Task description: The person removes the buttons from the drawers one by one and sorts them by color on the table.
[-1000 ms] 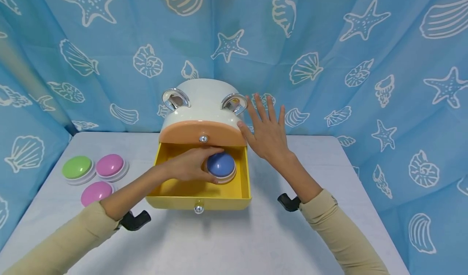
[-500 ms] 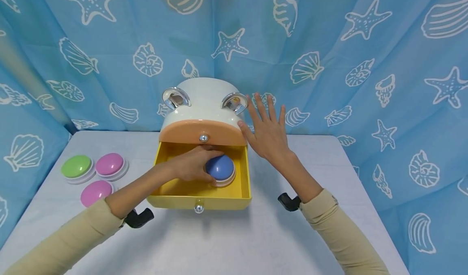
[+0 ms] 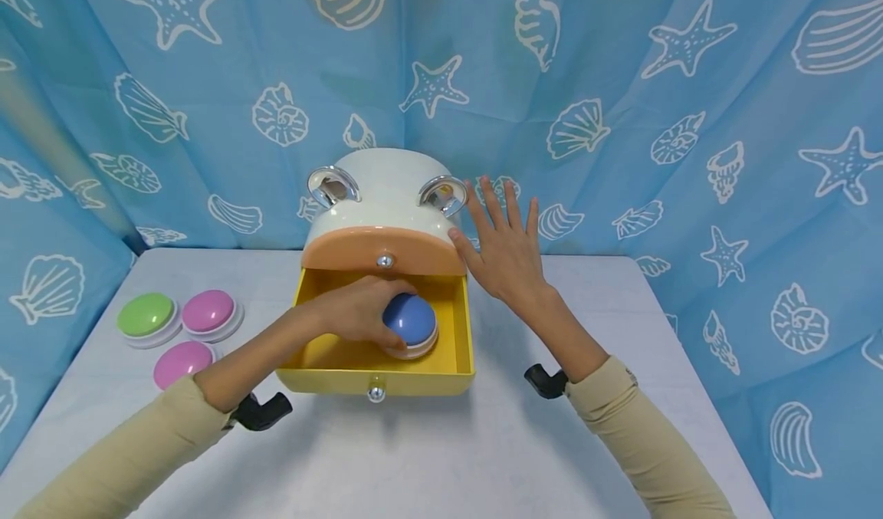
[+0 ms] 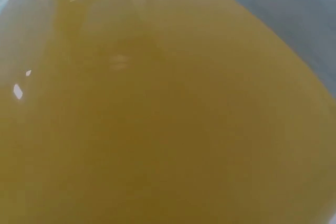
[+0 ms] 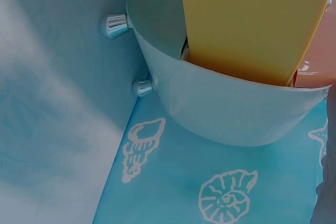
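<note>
In the head view, my left hand (image 3: 362, 308) reaches into a pulled-out yellow drawer (image 3: 451, 358) and grips a blue domed push button (image 3: 411, 320) with a white base. Thumb and fingers curve round its left side. The drawer belongs to a small white cabinet (image 3: 393, 185) with an orange upper drawer front (image 3: 359, 249). Beside the cabinet's right side my right hand (image 3: 507, 254) is raised, fingers straight and spread, its thumb right at the cabinet's edge. Yellow drawer front (image 4: 168, 108) fills most of the left wrist view, hiding the left hand there.
On the white table (image 3: 414, 458), left of the drawer, lie a green push button (image 3: 145, 316) and two pink ones, the upper pink button (image 3: 208, 311) and the lower pink button (image 3: 182, 363). A blue shell-patterned curtain (image 3: 621, 105) hangs behind. The cabinet has chrome feet (image 5: 116, 25).
My left hand has shifted the blue button a little to the left within the drawer. The right hand stays in place.
</note>
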`<state>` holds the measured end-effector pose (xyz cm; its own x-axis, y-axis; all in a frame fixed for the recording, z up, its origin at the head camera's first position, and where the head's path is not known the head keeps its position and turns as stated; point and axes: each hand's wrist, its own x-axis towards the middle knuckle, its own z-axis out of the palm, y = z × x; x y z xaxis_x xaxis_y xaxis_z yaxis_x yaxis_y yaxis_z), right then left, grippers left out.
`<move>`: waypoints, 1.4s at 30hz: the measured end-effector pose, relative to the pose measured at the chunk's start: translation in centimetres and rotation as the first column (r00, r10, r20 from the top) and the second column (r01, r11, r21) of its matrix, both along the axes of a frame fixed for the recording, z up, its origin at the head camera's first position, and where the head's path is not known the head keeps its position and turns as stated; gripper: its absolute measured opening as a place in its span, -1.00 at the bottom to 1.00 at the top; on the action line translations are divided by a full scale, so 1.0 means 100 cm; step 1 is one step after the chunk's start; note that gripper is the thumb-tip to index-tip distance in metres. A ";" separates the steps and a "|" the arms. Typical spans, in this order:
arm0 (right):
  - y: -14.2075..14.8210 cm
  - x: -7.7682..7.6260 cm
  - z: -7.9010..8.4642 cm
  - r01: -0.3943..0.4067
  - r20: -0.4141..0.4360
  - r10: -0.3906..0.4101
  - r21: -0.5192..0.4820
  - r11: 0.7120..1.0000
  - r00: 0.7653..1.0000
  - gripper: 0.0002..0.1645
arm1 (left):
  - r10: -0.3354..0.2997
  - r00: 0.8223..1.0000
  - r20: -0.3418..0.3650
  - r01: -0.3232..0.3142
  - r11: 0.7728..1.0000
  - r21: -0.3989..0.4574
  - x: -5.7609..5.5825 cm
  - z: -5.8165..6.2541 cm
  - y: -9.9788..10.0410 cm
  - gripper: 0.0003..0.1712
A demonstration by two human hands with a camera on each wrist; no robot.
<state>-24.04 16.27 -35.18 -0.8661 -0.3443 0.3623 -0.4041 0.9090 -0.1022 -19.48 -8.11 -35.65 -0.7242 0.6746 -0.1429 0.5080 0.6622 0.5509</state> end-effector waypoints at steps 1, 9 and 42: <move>0.000 0.000 0.000 -0.001 0.002 0.001 -0.001 1.000 1.000 -0.13 | 0.006 1.000 0.000 -0.006 1.000 0.009 0.001 0.001 -0.002 -0.16; 0.000 0.000 0.000 0.000 -0.002 0.000 -0.008 1.000 1.000 -0.14 | 0.085 0.996 -0.038 -0.081 0.992 0.092 0.018 0.025 -0.024 -0.14; 0.000 0.000 -0.001 -0.012 -0.065 0.010 -0.021 1.000 0.998 -0.15 | 0.410 0.912 0.003 -0.408 0.906 0.111 0.022 0.006 -0.199 0.02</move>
